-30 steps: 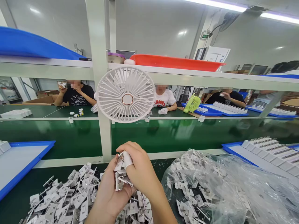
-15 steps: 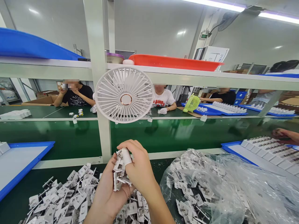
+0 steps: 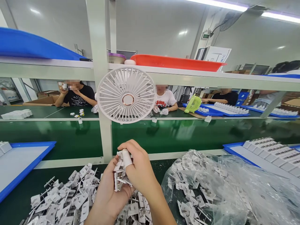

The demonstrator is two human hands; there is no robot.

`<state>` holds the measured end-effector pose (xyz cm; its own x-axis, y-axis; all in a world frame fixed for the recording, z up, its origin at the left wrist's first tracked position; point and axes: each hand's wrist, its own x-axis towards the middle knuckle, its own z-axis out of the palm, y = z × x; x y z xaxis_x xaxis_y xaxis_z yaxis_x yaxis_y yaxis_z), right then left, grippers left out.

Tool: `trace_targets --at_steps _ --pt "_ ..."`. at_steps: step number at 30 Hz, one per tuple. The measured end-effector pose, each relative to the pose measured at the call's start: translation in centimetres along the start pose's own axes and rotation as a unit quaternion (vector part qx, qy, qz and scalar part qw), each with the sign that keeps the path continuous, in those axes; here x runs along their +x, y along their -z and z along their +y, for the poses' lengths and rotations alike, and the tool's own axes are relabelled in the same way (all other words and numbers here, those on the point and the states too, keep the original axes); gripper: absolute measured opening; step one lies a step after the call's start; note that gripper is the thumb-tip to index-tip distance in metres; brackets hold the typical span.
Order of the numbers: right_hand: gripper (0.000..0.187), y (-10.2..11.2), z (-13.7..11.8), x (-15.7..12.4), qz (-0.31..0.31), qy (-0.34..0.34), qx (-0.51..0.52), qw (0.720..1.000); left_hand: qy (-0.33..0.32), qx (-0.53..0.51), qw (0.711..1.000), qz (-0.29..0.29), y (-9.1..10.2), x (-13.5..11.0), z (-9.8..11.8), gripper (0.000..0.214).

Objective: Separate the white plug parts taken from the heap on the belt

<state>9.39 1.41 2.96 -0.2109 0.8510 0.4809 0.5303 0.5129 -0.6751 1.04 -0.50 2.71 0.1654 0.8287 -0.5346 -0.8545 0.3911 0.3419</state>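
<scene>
My left hand [image 3: 112,193] is cupped, palm up, around several white plastic plug parts [image 3: 120,175] with metal pins. Over them, my right hand [image 3: 138,165] curls its fingers and pinches at the top of the bunch. A white cover, like a finger cot [image 3: 127,157], sits on one of its digits. The right fingertips are partly hidden, so the exact piece they grip does not show. Below and left of my hands lies a loose heap of similar plug parts [image 3: 67,200] on the dark green bench.
To the right, a clear plastic bag [image 3: 225,184] spills more plug parts. Blue-rimmed trays [image 3: 28,153] flank the bench; the right tray [image 3: 243,153] carries rows of white housings. A round white fan [image 3: 127,99] hangs ahead, before a green conveyor belt [image 3: 168,134]. Co-workers sit beyond.
My hands keep nearly the same grip. Small white pieces on the belt have shifted right. A co-worker's hand over the right tray has left the view.
</scene>
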Motion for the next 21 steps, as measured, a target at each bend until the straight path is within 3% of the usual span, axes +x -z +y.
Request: trace_targets --at_steps 2,9,21 --pt "0.035 -0.1 0.02 0.02 -0.011 0.006 0.0 1.0 0.027 -0.034 0.999 -0.008 0.0 0.03 -0.01 0.009" --pt "0.024 -0.03 0.0 0.05 -0.033 0.012 -0.037 0.999 0.025 -0.035 0.999 -0.015 0.11 0.23 -0.01 0.012" --pt "0.023 0.38 -0.01 -0.06 -0.052 -0.008 -0.044 0.998 0.024 -0.018 0.999 -0.036 0.28 0.54 -0.16 0.01"
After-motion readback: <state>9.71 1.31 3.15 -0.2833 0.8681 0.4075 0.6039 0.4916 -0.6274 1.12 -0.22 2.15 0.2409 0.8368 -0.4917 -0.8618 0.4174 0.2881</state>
